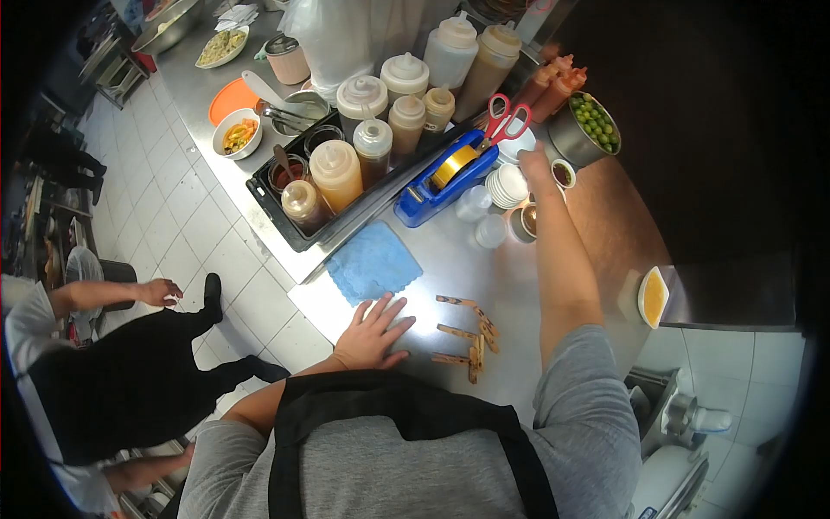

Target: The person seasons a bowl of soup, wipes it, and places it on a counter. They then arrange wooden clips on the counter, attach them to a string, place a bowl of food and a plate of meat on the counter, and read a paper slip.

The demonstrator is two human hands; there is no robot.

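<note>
My left hand [373, 336] lies with spread fingers on the steel counter, just below a blue cloth [373, 260]. My right hand [535, 166] reaches to the back of the counter, beside stacked white lids or small cups [507, 185] and a small cup of dark sauce [563, 174]; its fingers are too small and hidden to read. Several brown, charred-looking sticks [474, 339] lie loosely between my arms. A blue tape dispenser [445, 177] with yellow tape stands left of my right hand, and red-handled scissors [504, 121] rest at its top.
A black tray [291, 228] holds squeeze bottles and jars. Behind my right hand stands a pot of green limes [591, 128]. A bowl of yellow sauce [654, 297] sits near the right edge. Another person [112, 381] stands at the left on the tiled floor.
</note>
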